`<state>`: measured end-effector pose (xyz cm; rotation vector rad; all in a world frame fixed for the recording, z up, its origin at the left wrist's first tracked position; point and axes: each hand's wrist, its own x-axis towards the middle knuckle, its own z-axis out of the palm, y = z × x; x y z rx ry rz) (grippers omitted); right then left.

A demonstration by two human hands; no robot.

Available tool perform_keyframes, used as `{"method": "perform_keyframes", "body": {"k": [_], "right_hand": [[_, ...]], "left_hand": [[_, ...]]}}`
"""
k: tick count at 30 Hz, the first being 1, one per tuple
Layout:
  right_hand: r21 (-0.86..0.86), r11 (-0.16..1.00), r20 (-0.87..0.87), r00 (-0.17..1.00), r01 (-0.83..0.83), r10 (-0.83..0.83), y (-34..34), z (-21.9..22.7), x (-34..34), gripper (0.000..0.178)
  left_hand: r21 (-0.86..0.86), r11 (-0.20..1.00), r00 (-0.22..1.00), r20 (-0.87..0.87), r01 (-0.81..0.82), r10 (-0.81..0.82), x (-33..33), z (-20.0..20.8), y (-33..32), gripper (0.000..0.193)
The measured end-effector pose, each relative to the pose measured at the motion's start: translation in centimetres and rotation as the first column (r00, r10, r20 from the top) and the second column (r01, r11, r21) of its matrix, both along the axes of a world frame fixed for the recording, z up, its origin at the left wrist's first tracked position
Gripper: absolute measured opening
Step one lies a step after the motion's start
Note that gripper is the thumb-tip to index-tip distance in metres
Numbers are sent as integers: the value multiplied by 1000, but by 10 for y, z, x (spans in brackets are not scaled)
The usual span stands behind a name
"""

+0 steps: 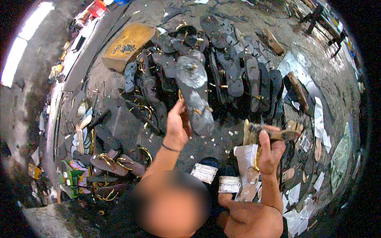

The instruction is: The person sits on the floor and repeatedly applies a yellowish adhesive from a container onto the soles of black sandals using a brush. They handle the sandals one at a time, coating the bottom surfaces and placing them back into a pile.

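The left hand (177,126) is closed around the heel end of a dark sandal sole (194,93), holding it up with its shiny, wet-looking underside facing the camera, above a big heap of similar soles (238,75) laid in rows on the floor. The right hand (271,148) is wrapped tight on the handle of a brush (274,133), whose head points left toward the lifted sole but stays apart from it. Gold-coloured straps (104,158) lie among finished sandals to the person's left, and a tan block (127,44) with small dark bits on top sits beyond the heap. White paper scraps (319,119) litter the ground on the right. By the look of it, the work is coating soles one at a time, and this one appears mostly covered. The next move would call for steadying the sole and keeping its wet face from touching the others.
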<state>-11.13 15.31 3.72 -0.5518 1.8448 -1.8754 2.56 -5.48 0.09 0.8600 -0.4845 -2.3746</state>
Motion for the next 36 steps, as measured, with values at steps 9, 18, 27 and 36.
{"method": "perform_keyframes", "body": {"k": [9, 18, 27, 36], "right_hand": [[142, 989, 55, 998, -52, 45, 21, -53, 12, 16], [689, 602, -600, 784, 405, 159, 106, -123, -57, 34], [742, 602, -506, 835, 294, 217, 166, -102, -56, 40], [988, -124, 140, 850, -88, 507, 217, -75, -4, 31]], "left_hand": [[-209, 883, 905, -36, -421, 423, -18, -45, -125, 59], [53, 609, -441, 740, 791, 508, 257, -96, 45, 112], [-672, 315, 593, 741, 671, 316, 181, -50, 66, 66], [-665, 262, 574, 741, 699, 349, 102, -112, 99, 29]]}}
